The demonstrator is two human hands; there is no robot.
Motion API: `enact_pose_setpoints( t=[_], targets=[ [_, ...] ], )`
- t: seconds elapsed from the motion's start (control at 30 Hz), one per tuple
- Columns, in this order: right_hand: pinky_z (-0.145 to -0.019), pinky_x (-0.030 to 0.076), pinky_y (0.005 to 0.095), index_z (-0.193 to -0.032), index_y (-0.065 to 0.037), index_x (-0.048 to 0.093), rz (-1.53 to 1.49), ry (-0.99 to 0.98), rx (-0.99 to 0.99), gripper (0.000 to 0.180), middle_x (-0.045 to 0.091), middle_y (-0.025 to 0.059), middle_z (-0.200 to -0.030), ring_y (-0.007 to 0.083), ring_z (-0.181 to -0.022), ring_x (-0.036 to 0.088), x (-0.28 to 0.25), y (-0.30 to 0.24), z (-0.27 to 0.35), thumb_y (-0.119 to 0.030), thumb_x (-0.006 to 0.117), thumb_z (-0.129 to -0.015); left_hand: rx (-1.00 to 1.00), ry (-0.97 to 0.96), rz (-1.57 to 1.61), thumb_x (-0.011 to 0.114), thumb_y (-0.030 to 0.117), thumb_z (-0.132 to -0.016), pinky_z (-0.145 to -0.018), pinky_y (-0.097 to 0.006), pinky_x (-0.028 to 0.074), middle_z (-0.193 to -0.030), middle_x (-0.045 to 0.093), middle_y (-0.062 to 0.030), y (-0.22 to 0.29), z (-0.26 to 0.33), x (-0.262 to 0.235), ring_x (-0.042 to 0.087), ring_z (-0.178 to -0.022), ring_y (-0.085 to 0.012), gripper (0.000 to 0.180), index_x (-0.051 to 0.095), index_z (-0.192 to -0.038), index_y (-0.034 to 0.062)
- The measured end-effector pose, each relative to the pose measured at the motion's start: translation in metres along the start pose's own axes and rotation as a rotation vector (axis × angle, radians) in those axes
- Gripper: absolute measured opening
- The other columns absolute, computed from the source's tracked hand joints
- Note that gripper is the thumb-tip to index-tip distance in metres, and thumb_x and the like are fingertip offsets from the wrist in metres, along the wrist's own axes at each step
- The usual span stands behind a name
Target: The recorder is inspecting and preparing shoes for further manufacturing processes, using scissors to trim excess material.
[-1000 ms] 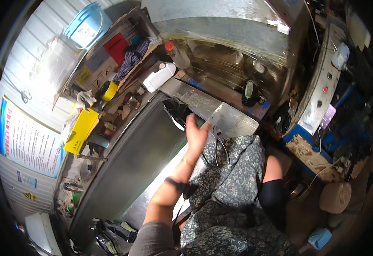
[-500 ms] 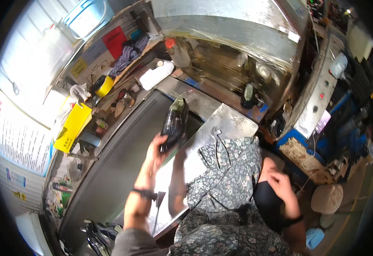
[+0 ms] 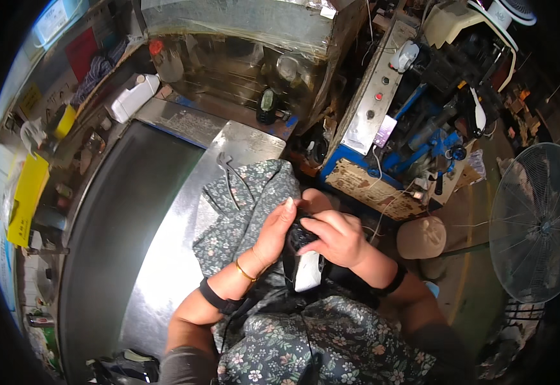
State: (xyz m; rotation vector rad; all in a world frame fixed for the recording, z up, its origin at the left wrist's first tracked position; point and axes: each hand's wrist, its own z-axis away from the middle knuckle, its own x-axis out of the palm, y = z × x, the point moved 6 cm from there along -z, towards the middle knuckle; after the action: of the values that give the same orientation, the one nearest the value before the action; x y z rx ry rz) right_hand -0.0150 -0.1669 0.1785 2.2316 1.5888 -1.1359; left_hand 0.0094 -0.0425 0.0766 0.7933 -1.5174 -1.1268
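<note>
A black shoe (image 3: 299, 237) is between my two hands over my lap, a white part (image 3: 308, 272) of it facing me. My left hand (image 3: 275, 230) wraps its left side with the thumb raised. Across the upper part, my right hand (image 3: 339, 236) bends its fingers onto the black material; those fingertips partly hide the shoe. Under and beyond my hands spreads a dark floral apron (image 3: 244, 192), its upper part lying over the metal bench plate (image 3: 164, 256). Metal pliers (image 3: 230, 178) rest on the cloth, left of my hands.
A dark belt (image 3: 107, 205) runs along the left. Another dark shoe (image 3: 267, 106) stands at the back beside a white jug (image 3: 133, 97). More black shoes (image 3: 129, 367) lie at lower left. To the right are a machine control panel (image 3: 368, 106), a stool (image 3: 422, 237) and a large fan (image 3: 544, 224).
The black shoe has come from above the belt to my lap. My right hand has risen from beside my leg and now grips it too. The view has swung right.
</note>
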Motion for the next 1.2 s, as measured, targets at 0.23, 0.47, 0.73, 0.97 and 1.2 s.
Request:
enact_pose_setpoints(
  t=[0.23, 0.47, 0.73, 0.97, 1.2],
  targets=[
    [-0.080, 0.055, 0.0352, -0.101, -0.005, 0.067, -0.119, -0.158, 0.056, 0.049, 0.065, 0.0161, -0.111, 0.0294, -0.095, 0.067, -0.063, -0.030, 0.047, -0.039, 0.079, -0.068, 0.198, -0.091, -0.302, 0.050, 0.025, -0.098, -0.092, -0.034, 0.047, -0.109, 0.066, -0.0144, 0.034, 0.043, 0.071, 0.062, -0.102, -0.0224, 0.034, 0.059, -0.116, -0.0028],
    [-0.087, 0.053, 0.0340, -0.112, -0.002, 0.063, -0.092, -0.392, 0.202, 0.052, 0.062, 0.0153, -0.121, 0.0308, -0.101, 0.065, -0.040, 0.003, 0.026, -0.027, 0.081, -0.071, 0.250, -0.049, -0.134, 0.038, 0.026, -0.104, -0.090, -0.034, 0.045, -0.103, 0.063, -0.0137, 0.029, 0.012, 0.055, 0.060, -0.097, -0.0234, 0.037, 0.057, -0.120, -0.0024],
    [-0.075, 0.049, 0.0275, -0.113, 0.003, 0.060, -0.521, 0.022, 0.960, 0.024, 0.067, 0.0107, -0.085, 0.0114, -0.081, 0.061, 0.116, 0.078, 0.131, -0.012, 0.056, -0.096, -0.077, 0.291, -0.717, 0.074, 0.023, -0.082, -0.086, -0.033, 0.049, -0.101, 0.064, -0.0135, -0.025, -0.016, -0.052, 0.061, -0.095, -0.0209, 0.050, 0.053, -0.122, 0.0022],
    [-0.087, 0.047, 0.0281, -0.116, 0.003, 0.059, -1.233, 0.093, 1.483, 0.055, 0.063, 0.0094, -0.115, 0.0115, -0.103, 0.058, 0.148, 0.093, 0.150, -0.044, 0.034, -0.104, -0.184, 0.157, -0.169, 0.068, 0.017, -0.089, -0.087, -0.029, 0.048, -0.110, 0.060, -0.0064, -0.063, -0.007, -0.081, 0.057, -0.098, -0.0144, 0.044, 0.050, -0.126, 0.0020],
    [-0.077, 0.052, 0.0477, -0.099, 0.008, 0.061, -0.338, -0.310, 1.081, 0.054, 0.063, 0.0325, -0.080, 0.0460, -0.085, 0.064, 0.153, 0.070, 0.133, -0.037, 0.031, -0.103, -0.117, 0.166, -0.491, 0.070, 0.018, -0.084, -0.092, -0.035, 0.046, -0.111, 0.060, -0.0188, -0.074, -0.022, -0.082, 0.059, -0.104, -0.0278, 0.048, 0.051, -0.123, -0.0028]
  ],
)
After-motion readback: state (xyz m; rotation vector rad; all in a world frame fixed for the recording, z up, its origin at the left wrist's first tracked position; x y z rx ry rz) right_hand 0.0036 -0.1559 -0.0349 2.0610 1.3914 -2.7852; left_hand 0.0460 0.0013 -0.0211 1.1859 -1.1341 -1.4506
